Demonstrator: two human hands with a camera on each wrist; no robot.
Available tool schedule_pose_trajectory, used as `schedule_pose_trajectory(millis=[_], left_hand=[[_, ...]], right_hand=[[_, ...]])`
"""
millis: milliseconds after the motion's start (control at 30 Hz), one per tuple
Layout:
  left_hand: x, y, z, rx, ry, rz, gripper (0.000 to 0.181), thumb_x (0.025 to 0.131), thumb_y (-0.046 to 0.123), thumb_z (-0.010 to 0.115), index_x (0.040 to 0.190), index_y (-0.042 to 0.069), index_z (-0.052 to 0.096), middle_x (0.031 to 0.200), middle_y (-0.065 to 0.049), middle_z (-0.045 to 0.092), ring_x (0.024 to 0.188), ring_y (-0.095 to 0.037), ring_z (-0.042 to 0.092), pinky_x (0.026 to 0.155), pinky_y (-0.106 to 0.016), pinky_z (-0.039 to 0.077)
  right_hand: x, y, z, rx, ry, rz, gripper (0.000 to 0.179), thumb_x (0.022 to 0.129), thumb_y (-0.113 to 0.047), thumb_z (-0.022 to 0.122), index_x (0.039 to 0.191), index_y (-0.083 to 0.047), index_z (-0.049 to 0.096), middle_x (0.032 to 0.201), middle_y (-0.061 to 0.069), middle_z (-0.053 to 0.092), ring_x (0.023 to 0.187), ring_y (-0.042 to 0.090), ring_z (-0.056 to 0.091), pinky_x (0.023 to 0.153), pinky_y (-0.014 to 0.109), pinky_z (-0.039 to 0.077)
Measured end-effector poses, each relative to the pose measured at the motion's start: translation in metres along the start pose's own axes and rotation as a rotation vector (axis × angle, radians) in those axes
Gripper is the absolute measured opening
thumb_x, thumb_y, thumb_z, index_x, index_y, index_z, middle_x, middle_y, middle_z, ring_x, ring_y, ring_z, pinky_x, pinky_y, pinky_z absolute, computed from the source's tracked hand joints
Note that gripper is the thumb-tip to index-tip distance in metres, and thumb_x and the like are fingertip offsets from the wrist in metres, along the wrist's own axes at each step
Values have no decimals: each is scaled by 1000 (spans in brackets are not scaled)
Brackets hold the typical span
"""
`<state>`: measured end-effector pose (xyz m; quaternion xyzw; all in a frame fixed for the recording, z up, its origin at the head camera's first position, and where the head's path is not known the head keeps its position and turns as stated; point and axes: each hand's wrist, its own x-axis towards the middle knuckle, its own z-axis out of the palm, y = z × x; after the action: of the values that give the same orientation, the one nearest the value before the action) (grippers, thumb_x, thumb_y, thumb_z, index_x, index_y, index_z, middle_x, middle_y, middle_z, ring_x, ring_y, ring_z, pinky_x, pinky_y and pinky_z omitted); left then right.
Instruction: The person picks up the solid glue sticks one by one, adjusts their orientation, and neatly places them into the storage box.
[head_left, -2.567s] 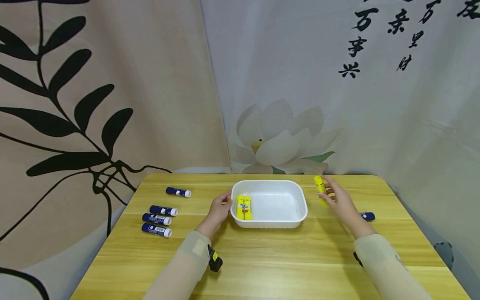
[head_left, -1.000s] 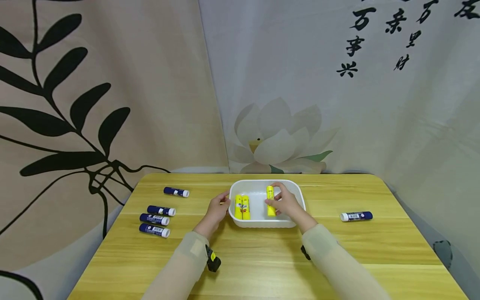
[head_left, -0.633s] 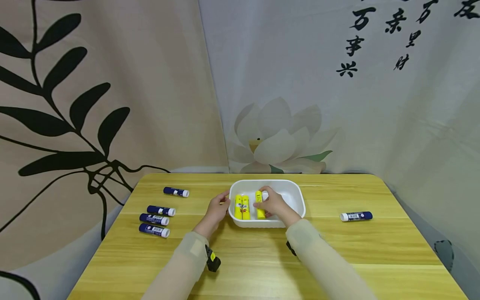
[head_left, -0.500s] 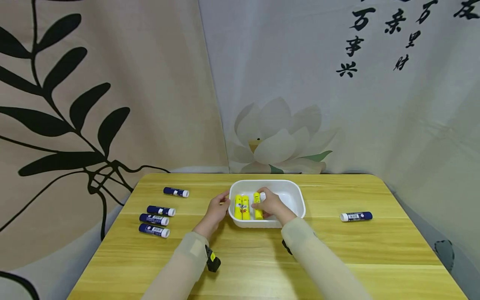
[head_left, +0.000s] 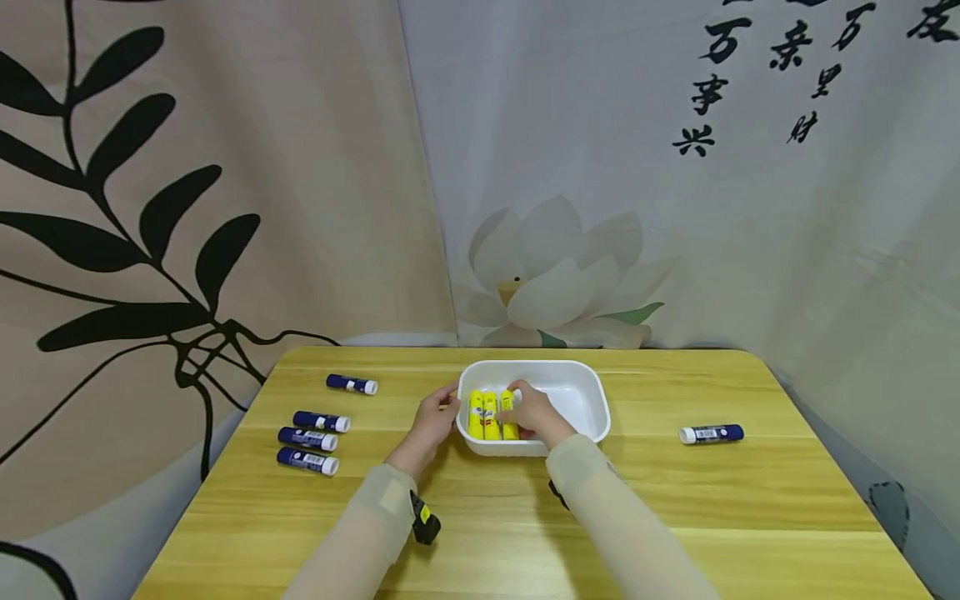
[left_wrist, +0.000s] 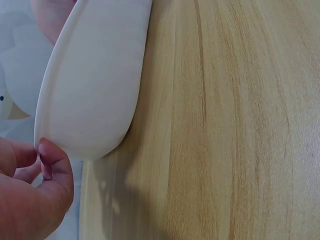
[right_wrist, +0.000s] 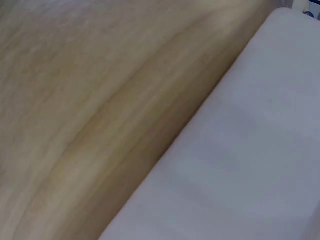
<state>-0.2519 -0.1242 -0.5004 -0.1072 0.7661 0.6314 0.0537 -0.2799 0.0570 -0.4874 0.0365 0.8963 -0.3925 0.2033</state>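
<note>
A white plastic tub (head_left: pixel 576 406) stands near the far edge of the table. My left hand (head_left: pixel 435 422) pinches its left rim; the left wrist view shows thumb and fingertip of that hand (left_wrist: pixel 37 192) meeting at the rim. Inside the tub, my right hand (head_left: pixel 537 415) holds a yellow glue stick (head_left: pixel 507 406) between thumb and fingers. Two more yellow glue sticks, one (head_left: pixel 476 414) at the left wall and another (head_left: pixel 491 415) beside it, lie side by side just left of the held one. The right wrist view has only the tub's outer wall (right_wrist: pixel 240 145), with the hand out of sight.
Several navy glue sticks with white ends, the nearest (head_left: pixel 307 461) and the farthest (head_left: pixel 352 384) among them, lie on the left of the wooden table (head_left: pixel 480 525). One more navy glue stick (head_left: pixel 711 434) lies on the right. A printed curtain (head_left: pixel 562 167) hangs behind.
My right hand has carried the yellow glue stick from right of the tub into it, then leftward up to the other two. My left hand has stayed on the rim.
</note>
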Motion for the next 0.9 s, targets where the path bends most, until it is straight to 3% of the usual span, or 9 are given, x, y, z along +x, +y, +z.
schedule_pose_trajectory(millis=[400, 667, 900], left_hand=[[-1, 1, -1, -5, -8, -7, 41, 99, 12, 48, 140, 12, 47, 110, -10, 47, 82, -16, 49, 68, -25, 47], [-2, 1, -1, -41, -22, 4, 41, 98, 8, 47, 139, 9, 47, 108, -11, 47, 81, -17, 49, 65, -24, 46], [-1, 0, -2, -36, -15, 6, 40, 98, 8, 47, 139, 10, 48, 108, -11, 48, 82, -18, 50, 67, -26, 47]], right_hand=[[1, 0, 5, -26, 12, -39, 65, 80, -37, 74, 136, -16, 46, 115, 17, 56, 56, 16, 55, 50, 25, 48], [-5, 2, 1, 14, 18, -80, 69, 81, -36, 74, 139, -13, 44, 97, 14, 60, 53, 15, 53, 52, 27, 50], [-14, 5, -14, 48, 78, -238, 60, 84, -22, 72, 137, -9, 47, 96, 14, 58, 60, 21, 58, 54, 31, 54]])
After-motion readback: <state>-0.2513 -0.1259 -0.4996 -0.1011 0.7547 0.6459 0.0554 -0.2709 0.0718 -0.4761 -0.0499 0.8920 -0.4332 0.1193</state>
